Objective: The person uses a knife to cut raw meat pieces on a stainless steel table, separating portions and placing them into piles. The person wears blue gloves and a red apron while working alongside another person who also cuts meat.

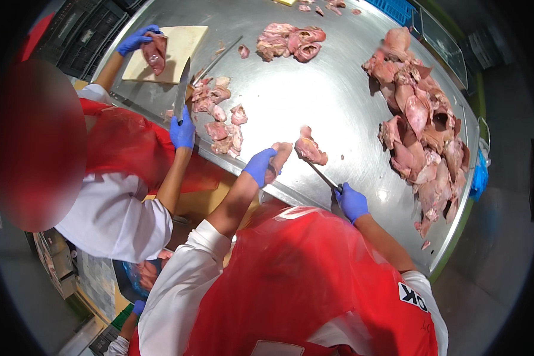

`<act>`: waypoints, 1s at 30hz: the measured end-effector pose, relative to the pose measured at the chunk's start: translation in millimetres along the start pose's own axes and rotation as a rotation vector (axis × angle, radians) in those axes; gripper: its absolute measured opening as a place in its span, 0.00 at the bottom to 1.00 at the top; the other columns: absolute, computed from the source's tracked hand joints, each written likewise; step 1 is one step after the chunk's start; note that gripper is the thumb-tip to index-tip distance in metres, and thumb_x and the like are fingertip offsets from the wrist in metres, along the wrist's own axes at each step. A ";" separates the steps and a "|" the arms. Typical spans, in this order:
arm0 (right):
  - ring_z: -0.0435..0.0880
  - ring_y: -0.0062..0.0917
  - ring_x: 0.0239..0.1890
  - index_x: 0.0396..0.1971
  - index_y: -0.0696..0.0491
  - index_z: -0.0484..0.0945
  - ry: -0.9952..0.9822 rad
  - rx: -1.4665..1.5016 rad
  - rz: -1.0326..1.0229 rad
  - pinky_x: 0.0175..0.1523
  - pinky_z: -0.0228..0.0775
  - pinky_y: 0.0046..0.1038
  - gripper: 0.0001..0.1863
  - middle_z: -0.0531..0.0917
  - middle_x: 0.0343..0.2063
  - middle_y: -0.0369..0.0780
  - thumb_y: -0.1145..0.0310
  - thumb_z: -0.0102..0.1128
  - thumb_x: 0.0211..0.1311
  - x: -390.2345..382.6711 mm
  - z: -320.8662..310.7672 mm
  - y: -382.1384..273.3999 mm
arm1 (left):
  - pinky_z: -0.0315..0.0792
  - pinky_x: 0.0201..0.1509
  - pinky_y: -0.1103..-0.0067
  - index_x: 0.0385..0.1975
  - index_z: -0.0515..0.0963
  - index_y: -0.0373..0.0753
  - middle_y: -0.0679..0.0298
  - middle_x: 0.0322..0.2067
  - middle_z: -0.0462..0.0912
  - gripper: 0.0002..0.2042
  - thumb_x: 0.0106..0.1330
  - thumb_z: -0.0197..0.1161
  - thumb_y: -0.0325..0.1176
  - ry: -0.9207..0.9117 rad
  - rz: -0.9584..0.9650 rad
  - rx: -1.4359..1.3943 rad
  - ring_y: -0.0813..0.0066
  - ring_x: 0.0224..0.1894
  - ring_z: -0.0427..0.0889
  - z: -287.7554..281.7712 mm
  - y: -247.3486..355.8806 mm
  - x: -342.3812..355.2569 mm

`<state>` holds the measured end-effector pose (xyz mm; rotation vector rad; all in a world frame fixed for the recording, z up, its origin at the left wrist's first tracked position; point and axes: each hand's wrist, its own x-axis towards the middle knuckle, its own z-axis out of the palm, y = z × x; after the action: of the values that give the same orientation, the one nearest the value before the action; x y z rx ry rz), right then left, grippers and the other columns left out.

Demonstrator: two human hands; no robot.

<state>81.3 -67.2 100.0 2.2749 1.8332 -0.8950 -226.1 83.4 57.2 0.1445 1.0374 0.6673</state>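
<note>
My left hand [260, 167], in a blue glove, is closed round a pale pink piece of meat [280, 158] over the steel table's near edge. In my right hand [353, 203], gloved the same way, is a knife with a dark handle; its narrow blade [323, 175] points up and left. The blade's far end meets a pink, fatty meat chunk [310, 147] lying on the table. Whether the tip is in that chunk or only against it, I cannot tell.
A big heap of meat [418, 113] lies along the right side of the steel table [344, 77]. Meat clusters lie at the far middle [291, 41] and left [219, 115]. At left, a co-worker holds meat [154, 53] over a white cutting board [187, 44] and a long upright knife [182, 89].
</note>
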 end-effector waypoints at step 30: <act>0.84 0.57 0.38 0.38 0.59 0.79 0.365 0.435 0.546 0.42 0.73 0.50 0.23 0.84 0.32 0.58 0.49 0.58 0.70 -66.1 47.8 107.0 | 0.73 0.61 0.62 0.60 0.76 0.34 0.41 0.54 0.79 0.39 0.56 0.75 0.59 0.372 1.193 1.317 0.45 0.57 0.79 81.8 137.0 82.8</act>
<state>153.7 -174.0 62.0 3.1515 1.0464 -0.8809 -191.2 255.8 94.4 1.9560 1.5869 0.9582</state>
